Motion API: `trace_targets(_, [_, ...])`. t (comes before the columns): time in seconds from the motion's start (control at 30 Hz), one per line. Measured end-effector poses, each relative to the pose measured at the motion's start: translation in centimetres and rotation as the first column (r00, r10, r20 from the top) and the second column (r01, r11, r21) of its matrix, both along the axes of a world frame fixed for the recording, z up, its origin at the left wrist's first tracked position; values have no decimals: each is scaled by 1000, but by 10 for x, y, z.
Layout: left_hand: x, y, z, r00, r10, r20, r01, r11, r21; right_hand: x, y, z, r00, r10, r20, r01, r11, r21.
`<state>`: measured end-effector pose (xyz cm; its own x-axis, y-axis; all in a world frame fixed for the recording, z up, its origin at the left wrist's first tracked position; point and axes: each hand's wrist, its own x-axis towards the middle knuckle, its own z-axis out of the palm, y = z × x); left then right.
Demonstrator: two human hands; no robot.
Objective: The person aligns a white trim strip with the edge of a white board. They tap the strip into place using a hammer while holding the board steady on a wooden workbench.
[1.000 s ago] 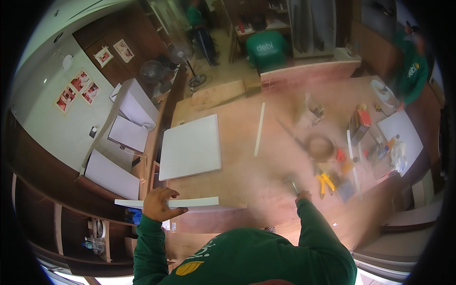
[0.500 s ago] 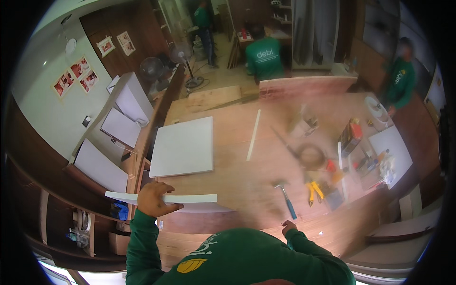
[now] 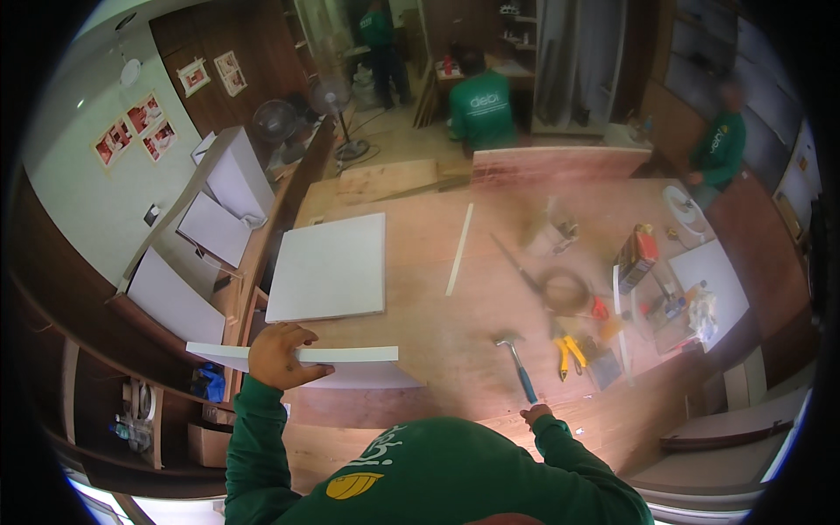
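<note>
My left hand [image 3: 282, 357] grips the top edge of a white panel [image 3: 363, 355], thumb on the near side and fingers over the far side. That panel stands on its edge at the near left of the worktable. At the table's near edge, my right hand [image 3: 537, 414] has its fingers curled at the butt of a claw hammer's handle. The hammer [image 3: 522, 378] lies on the tabletop, its blue-green grip toward me and its metal head [image 3: 507, 337] pointing away. Another white panel [image 3: 328, 267] lies flat beyond the upright one.
Yellow-handled pliers [image 3: 570, 355], a roll of edging strip [image 3: 565, 291] and a box [image 3: 637, 258] lie to the right on the wooden worktable [image 3: 420, 262]. A thin pale strip [image 3: 459, 249] crosses its middle. Co-workers in green shirts [image 3: 484, 109] are beyond the table and at the right.
My right hand has moved to the end of the hammer's handle. My left hand keeps its hold on the upright panel. The whole view has shifted slightly.
</note>
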<state>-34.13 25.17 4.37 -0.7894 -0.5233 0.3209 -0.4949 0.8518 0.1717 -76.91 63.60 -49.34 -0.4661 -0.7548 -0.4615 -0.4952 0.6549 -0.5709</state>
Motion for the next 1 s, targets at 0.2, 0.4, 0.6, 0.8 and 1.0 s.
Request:
trace_targets(0.2, [8,1,-5,1000,25,2,-25,999,30,21,1,39,962,-235,139,222,970,98])
trace_targets(0.4, [7,-1,-5,999,31,13,-31,999,23,-2,8,30,485,809,-331,-730,583,356])
trace_targets(0.6, [9,-1,-4,999,42,16,-42,999,15,10,29,8,911,-380,159,311,887,343])
trace_targets(0.8, [8,-4,-4,998,50,26,-51,999,2,8,44,9,832,-483,271,358,842,403])
trace_targets(1.0, [10,-4,-8,998,53,19,-53,998,-15,12,36,28,734,-589,337,441,791,424])
